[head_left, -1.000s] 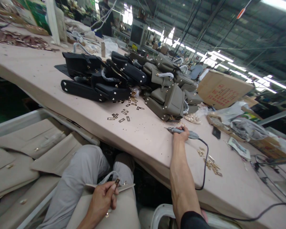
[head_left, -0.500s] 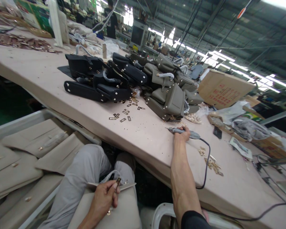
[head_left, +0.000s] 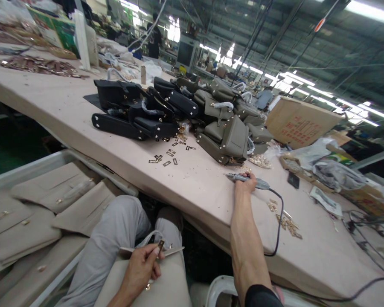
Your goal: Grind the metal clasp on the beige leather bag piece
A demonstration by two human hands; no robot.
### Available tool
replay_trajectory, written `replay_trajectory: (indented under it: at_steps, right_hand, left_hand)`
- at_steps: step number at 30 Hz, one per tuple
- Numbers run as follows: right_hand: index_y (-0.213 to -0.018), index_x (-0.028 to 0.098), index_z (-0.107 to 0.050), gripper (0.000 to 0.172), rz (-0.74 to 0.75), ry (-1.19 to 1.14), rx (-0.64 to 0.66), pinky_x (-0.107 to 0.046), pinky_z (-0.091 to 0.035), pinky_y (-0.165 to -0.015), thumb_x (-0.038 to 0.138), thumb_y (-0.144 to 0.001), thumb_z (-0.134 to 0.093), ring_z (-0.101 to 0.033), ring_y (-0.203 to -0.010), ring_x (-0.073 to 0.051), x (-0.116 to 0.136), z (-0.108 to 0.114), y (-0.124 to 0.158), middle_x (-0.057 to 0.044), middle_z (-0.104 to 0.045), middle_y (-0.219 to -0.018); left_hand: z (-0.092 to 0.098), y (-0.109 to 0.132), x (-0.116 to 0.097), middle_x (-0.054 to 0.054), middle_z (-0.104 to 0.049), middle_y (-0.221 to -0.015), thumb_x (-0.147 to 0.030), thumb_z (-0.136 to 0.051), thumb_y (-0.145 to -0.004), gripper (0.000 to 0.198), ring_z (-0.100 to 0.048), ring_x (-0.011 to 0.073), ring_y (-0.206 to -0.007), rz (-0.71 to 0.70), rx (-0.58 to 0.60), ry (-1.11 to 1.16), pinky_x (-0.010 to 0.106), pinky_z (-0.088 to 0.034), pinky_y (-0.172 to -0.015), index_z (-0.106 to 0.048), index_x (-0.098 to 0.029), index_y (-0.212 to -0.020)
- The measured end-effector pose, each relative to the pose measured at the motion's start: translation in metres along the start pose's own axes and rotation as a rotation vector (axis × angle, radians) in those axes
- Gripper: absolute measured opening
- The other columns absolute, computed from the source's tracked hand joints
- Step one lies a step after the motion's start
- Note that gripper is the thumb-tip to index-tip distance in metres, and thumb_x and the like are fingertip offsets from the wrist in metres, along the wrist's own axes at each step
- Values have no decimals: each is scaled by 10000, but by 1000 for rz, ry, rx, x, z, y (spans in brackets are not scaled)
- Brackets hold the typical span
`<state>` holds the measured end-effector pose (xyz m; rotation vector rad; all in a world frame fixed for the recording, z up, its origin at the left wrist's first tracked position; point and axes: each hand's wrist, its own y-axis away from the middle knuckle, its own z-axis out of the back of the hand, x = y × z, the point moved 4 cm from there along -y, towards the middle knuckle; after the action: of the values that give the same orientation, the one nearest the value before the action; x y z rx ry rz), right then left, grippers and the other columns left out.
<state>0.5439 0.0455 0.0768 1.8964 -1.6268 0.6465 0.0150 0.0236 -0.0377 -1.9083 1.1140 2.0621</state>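
Observation:
My right hand [head_left: 247, 183] reaches out over the pink table [head_left: 67, 111] and is closed round a grey corded power screwdriver [head_left: 248, 181] lying on the tabletop. My left hand [head_left: 143, 268] rests on my lap and pinches a small gold metal fitting [head_left: 160, 244] at the top edge of a beige bag [head_left: 156, 285] lying across my knees. Loose gold fittings [head_left: 167, 157] are scattered on the table ahead.
A heap of black bags [head_left: 137, 111] and olive bags [head_left: 227, 123] fills the middle of the table. A cardboard box [head_left: 299, 121] and plastic-wrapped items stand at the right. Beige bag panels [head_left: 48, 200] lie in a bin at my left. More fittings [head_left: 286, 221] lie by the cord.
The view has drifted slightly, shifting everything a little right and down. Both hands keep their holds and barely move.

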Motion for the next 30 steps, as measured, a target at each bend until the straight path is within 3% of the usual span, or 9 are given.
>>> replay_trajectory:
  at_steps: [12,18,23,27,30]
  right_hand:
    - [-833,211,-418,160,-14,27,35,-170,-453,-485,141,-846,-561,-443,-472,-48,6,-3,8,83,-497,-718]
    - [-830,216,-392,225,-61,12,143,-180,-474,-514,187,-886,-608,-428,-468,-45,30,-12,38,86,-469,-712]
    - [-868,204,-443,220,-130,-44,223,-192,-516,-561,165,-833,-657,-458,-505,-37,57,-11,99,66,-522,-778]
    - [-864,179,-495,181,-243,-107,286,-214,-519,-567,134,-781,-650,-475,-535,-39,62,1,178,35,-551,-822]
    - [-797,175,-488,183,-333,-48,321,-219,-510,-560,129,-764,-662,-461,-544,-44,50,19,242,25,-555,-809]
  left_hand:
    - [6,-2,18,82,-724,-572,-753,-569,-828,671,-636,202,-424,-19,-52,-72,276,-480,-446,-750,-126,-982]
    - [2,-2,0,94,-753,-630,-725,-618,-794,586,-761,283,-600,-19,-40,-8,352,-606,-567,-748,-154,-828]
    - [2,-3,-9,115,-788,-744,-656,-704,-778,526,-792,280,-675,8,-5,127,354,-642,-614,-736,-132,-809]
    - [3,3,-14,137,-788,-821,-593,-772,-738,497,-794,252,-666,22,25,239,308,-641,-601,-724,-105,-817]
    - [4,4,-13,158,-786,-849,-516,-753,-786,437,-795,240,-672,32,64,276,307,-654,-641,-727,-82,-829]
